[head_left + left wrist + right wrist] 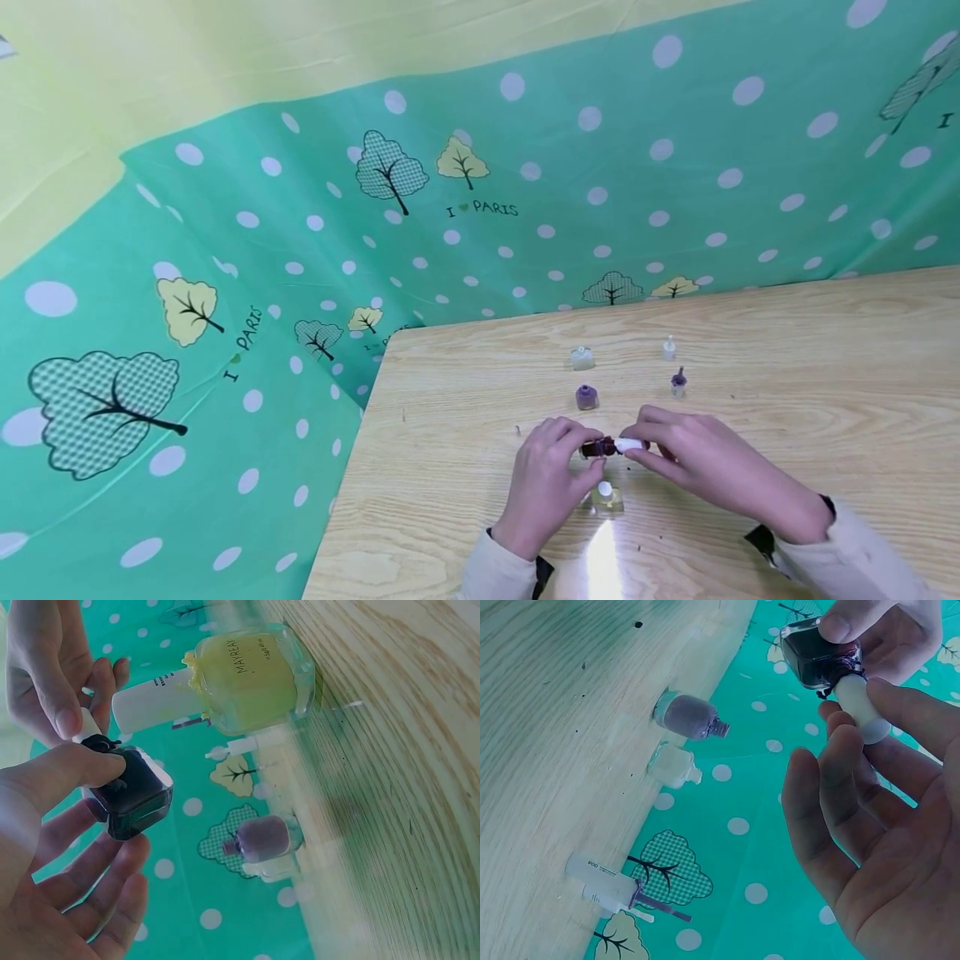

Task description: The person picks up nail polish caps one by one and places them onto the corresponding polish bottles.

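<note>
Two grips at once: we see the left hand [549, 473] holding the dark bottle [139, 793], the right hand [697, 454] pinching its white cap [862, 710], over the near surface [442, 475]. Turning that cap seems our step; next calls for a steady twist. Farther off, the purple bottle [587, 398] stands uncapped, polish [688, 716] inside; nearer, the yellow bottle [251, 681] is capped.

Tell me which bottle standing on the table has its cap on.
The yellow bottle, nearest the left hand: a white cap tops it, whereas the purple bottle and the clear bottle stand uncapped.
</note>
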`<state>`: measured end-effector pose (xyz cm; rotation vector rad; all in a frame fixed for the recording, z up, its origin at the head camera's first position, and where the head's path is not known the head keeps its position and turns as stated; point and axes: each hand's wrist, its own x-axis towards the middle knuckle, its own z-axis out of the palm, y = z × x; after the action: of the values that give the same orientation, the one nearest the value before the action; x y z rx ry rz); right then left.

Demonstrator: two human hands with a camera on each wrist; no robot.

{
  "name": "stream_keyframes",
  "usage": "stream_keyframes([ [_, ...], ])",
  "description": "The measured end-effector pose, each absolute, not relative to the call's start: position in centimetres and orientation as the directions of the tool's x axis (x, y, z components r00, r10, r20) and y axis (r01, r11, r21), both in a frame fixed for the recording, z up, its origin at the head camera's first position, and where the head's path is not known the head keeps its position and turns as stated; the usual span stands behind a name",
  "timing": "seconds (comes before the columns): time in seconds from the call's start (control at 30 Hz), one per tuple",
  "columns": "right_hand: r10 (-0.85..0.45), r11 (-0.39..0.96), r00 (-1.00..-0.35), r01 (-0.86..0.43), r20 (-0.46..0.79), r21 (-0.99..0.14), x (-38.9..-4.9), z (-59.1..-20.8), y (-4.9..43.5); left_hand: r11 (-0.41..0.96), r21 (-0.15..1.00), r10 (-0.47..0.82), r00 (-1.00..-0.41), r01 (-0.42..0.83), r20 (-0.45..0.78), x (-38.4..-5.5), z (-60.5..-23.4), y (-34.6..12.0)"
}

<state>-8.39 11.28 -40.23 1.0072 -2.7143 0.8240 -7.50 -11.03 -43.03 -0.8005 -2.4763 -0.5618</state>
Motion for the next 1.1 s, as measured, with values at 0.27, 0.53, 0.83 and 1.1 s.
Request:
stream_keyframes([
  [0.27, -0.559, 0.644, -0.787, -0.611, 0.262, -0.461, -8.4, -40.1, 11.0, 0.749, 0.203, 0.437, -0.702, 0.630, 0.563, -7.4, -43.0, -11.0],
  [0.53, -0.559, 0.633, -0.778, -0.624, 0.287, -0.459, -8.4, -40.3, 10.5, 0.751, 0.222, 0.423, -0.711, 0.622, 0.562, -7.1, -43.2, -11.1],
  [0.83, -0.509, 0.697, -0.826, -0.561, 0.243, -0.447, -8.5, -40.4, 10.3, 0.746, 0.222, 0.410, -0.696, 0.628, 0.590, -7.1, -43.4, -10.9],
  [1.1, -0.453, 0.746, -0.877, -0.471, 0.159, -0.471, -8.4, -40.4, 9.8, 0.745, 0.228, 0.404, -0.696, 0.627, 0.593, -6.9, -43.3, -10.7],
])
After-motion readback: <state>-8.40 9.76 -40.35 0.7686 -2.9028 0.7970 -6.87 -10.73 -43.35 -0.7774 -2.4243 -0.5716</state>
